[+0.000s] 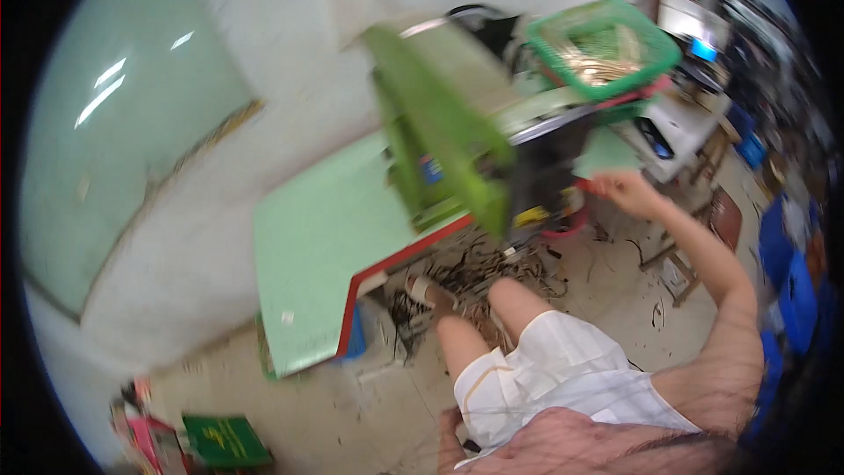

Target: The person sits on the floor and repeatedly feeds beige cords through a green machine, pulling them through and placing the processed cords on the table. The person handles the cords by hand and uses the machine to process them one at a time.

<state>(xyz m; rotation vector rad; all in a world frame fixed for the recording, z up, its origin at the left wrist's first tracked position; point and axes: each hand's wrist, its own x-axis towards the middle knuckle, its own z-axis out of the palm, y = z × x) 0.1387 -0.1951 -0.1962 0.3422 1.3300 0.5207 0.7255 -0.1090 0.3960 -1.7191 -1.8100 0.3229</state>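
Observation:
My right arm reaches forward, and my right hand [626, 192] is closed at the fingertips on a small red object [584, 184], too blurred to name. The hand is at the right side of a bulky green machine [440, 114] with a dark side panel [549, 163]. The machine stands on a pale green tabletop [308, 237] with a red edge. My left hand [450, 427] hangs low beside my white shorts, near the lower edge of the view. Its fingers are mostly hidden, and I see nothing held in it.
A green plastic basket [563, 22] of pale strands stands beyond the machine. Dark cable scraps [466, 268] litter the floor near my feet. A pink tub [571, 224] sits below my right hand, with a wooden stool [681, 268] to its right. Blue bags [796, 286] lie at far right.

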